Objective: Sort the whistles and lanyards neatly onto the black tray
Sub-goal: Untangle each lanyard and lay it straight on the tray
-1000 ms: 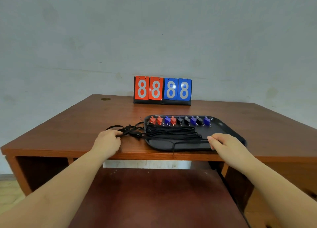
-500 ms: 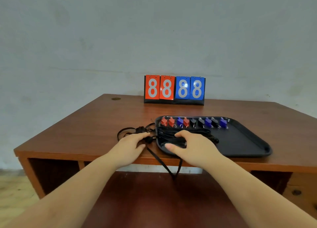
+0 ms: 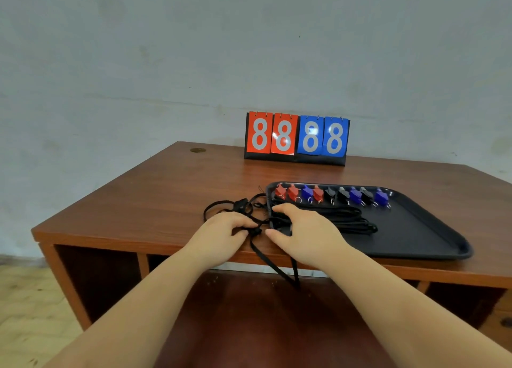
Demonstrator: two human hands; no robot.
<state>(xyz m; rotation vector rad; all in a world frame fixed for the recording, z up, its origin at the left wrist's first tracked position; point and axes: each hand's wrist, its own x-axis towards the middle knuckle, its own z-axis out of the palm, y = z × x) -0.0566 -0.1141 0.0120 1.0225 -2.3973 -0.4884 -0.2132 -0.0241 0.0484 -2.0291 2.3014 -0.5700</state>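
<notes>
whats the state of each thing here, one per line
whistles: lined up along the tray's far edge
tray: flat on the desk
lanyards: bundled on the tray, some loose on the desk, a loop hanging over the edge
left hand: gripping loose lanyards
right hand: resting on the bundle
scoreboard: upright, 88 88

The right hand (image 3: 302, 229) hides the lanyards' (image 3: 343, 218) near ends.

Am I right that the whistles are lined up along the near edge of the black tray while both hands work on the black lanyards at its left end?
Not quite: the head view shows the whistles lined up along the far edge of the black tray. The rest holds: the left hand and right hand are on the black lanyards at its left end.
</notes>
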